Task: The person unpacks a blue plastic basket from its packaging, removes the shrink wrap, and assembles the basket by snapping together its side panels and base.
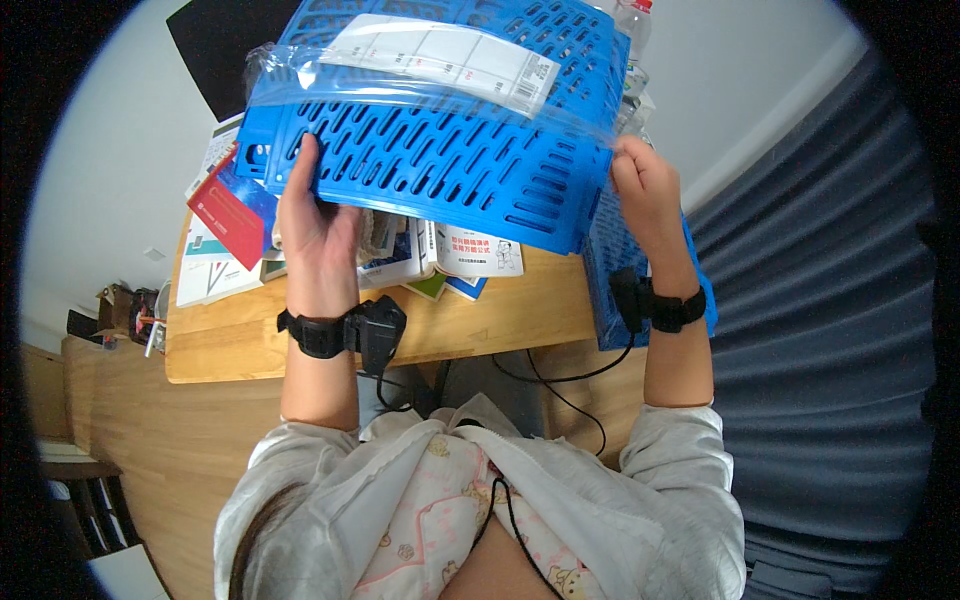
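Observation:
A blue slotted plastic crate (440, 180), folded flat, is raised over the table at the top of the view. My left hand (318, 230) grips its near left edge, thumb on top and the other fingers hidden underneath. Around the crate runs a loose band of clear plastic film (285, 78), with a white printed label (440, 58) beneath it. At the crate's right edge my right hand (648, 190) is closed in a pinch on the end of that film. Both wrists wear black straps with cables.
Below the crate stands a wooden table (480, 310) with books (480, 250) and a red booklet (235, 215). Another blue slotted crate (610, 270) is by its right side. A clear bottle (634, 25) stands behind. Dark curtains (820, 350) hang at right; a black cable (570, 378) loops below.

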`<state>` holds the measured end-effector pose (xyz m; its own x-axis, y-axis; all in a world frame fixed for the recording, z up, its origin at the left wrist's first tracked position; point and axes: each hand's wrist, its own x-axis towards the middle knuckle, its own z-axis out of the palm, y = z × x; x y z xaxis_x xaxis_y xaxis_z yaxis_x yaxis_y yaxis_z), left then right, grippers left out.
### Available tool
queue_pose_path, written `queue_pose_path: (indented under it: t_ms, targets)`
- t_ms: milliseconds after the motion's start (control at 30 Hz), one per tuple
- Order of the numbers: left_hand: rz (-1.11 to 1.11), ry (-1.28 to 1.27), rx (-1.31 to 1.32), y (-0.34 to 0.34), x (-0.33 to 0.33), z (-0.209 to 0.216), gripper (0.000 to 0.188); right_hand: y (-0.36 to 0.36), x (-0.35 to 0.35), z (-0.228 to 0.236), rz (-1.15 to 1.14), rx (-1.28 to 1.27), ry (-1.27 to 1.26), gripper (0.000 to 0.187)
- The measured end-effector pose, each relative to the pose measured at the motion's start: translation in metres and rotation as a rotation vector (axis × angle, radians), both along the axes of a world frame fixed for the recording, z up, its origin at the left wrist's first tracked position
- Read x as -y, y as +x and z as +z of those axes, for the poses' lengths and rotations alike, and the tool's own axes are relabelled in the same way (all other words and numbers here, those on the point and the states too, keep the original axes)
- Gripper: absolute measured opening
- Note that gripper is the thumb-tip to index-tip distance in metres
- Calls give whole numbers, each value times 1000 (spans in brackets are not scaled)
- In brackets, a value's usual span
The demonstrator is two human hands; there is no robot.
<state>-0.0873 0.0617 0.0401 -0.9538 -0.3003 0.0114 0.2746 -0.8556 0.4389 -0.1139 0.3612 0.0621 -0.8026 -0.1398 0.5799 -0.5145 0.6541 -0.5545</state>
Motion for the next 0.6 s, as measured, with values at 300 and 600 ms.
queue_pose_path:
  t_ms: [300,600]
  targets:
    - [-31,-126,-51,6,3,-4,43,-30,-39,-14,5,176,-180,19]
    - [-29,-151,-45,3,7,-14,41,-19,-62,-12,39,376,-455,30]
